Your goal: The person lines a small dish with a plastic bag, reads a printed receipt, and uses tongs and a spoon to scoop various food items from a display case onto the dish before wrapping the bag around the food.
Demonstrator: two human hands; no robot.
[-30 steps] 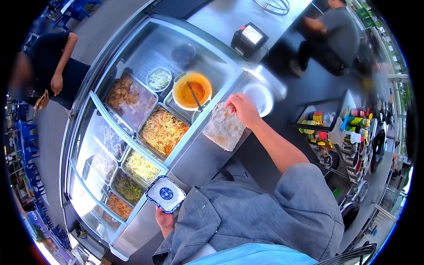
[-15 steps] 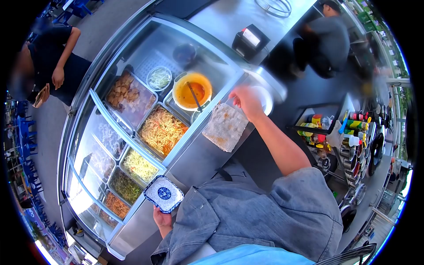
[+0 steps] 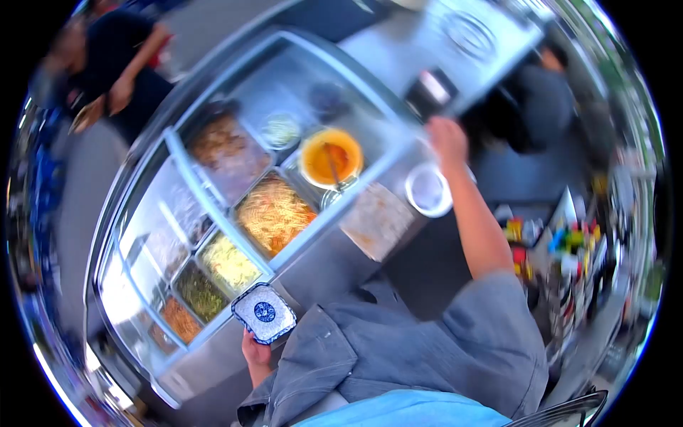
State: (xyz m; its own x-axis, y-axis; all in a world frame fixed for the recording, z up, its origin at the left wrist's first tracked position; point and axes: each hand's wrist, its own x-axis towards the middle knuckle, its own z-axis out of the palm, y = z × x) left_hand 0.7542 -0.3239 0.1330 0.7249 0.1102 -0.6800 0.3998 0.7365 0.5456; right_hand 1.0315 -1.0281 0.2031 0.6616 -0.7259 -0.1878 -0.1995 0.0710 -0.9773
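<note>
My left hand grips the lower edge of a small square white plate with a blue rim and a blue centre pattern. The plate bears nothing and sits near the front of a glass food case. My right hand is stretched out past the far end of the counter, its fingers smeared by motion. Just below it is a white round bowl or tub. A stained greyish folded cloth or board lies on the counter ledge, left of my right forearm.
Inside the glass case are shredded noodles or vegetables and an orange sauce bowl with a ladle. A person stands beyond the case; another person is at upper right. Bottles crowd a shelf at right.
My right hand has moved from above the greyish cloth or board to farther up and right, beyond the white bowl. The view has shifted and blurred. My left hand still holds the plate.
</note>
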